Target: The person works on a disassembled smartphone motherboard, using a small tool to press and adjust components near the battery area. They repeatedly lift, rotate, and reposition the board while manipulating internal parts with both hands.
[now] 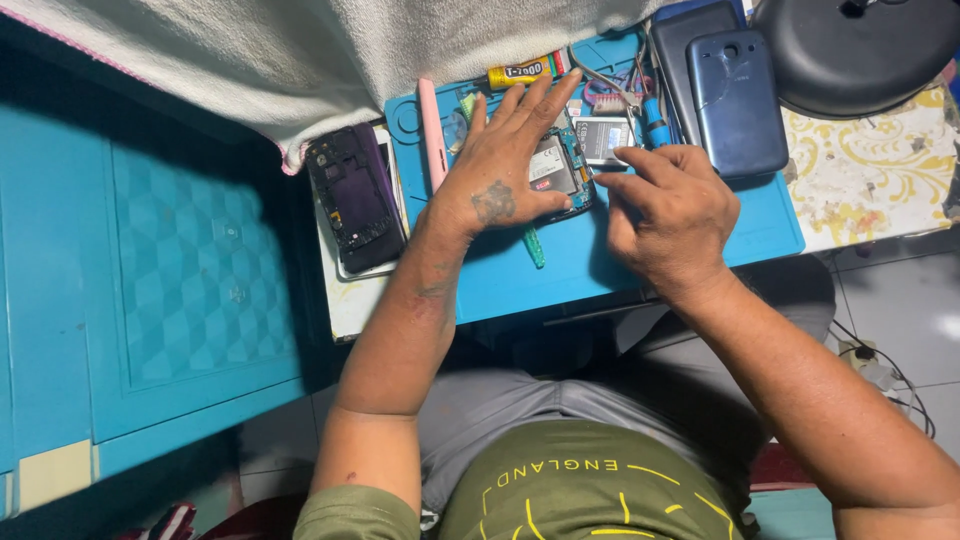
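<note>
Crowding a blue repair mat (pixel 620 265) on the counter, spare phone shells are hemming in an opened phone (pixel 562 170) that the left hand (pixel 500 165) is pinning flat, fingers spread. The right hand (pixel 665 210) is pinching something unseen at its edge; a slip could be gouging the exposed board or knocking the loose battery (pixel 603 138) just beside it.

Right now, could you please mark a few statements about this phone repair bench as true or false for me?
1. The left hand lies flat, fingers spread, on the opened phone. True.
2. The right hand holds a hammer. False: no hammer shows; its fingertips pinch together at the phone's right edge, and anything held is too small to tell.
3. A blue phone back cover lies right of the hands. True.
4. The work mat is red. False: it is blue.
5. A dark purple opened phone lies left of the mat. True.
6. The yellow glue tube lies by the person's lap. False: it lies at the mat's far edge.
</note>
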